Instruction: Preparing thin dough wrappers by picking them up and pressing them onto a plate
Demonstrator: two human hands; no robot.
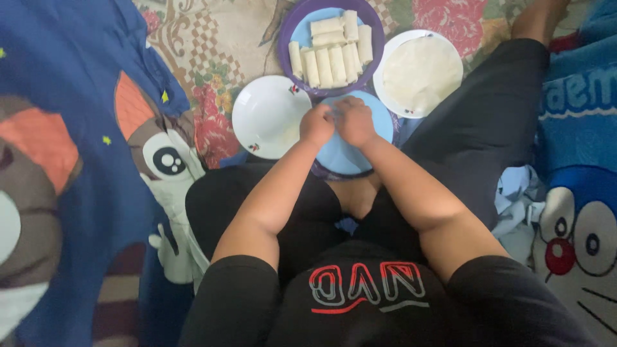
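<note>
My left hand [316,124] and right hand [354,121] meet curled over the light blue plate [344,157] between my knees; whatever my fingers pinch is hidden, so I cannot tell. A white plate [270,115] lies left, wrappers [419,72] right, the purple plate [291,26] with about 9 rolls [331,48] beyond.

Light blue plate [347,154]: round, flat, lying on the patterned floor cloth between the seated person's knees, at 6 o'clock from the purple plate of rolls; its upper part is covered by both hands. Left hand [316,124]: closed, fingers curled, resting on the plate's rim at 10 o'clock. Right hand [354,121]: closed, touching the left hand, at 12 o'clock on the plate. What the fingers pinch is hidden.
</note>
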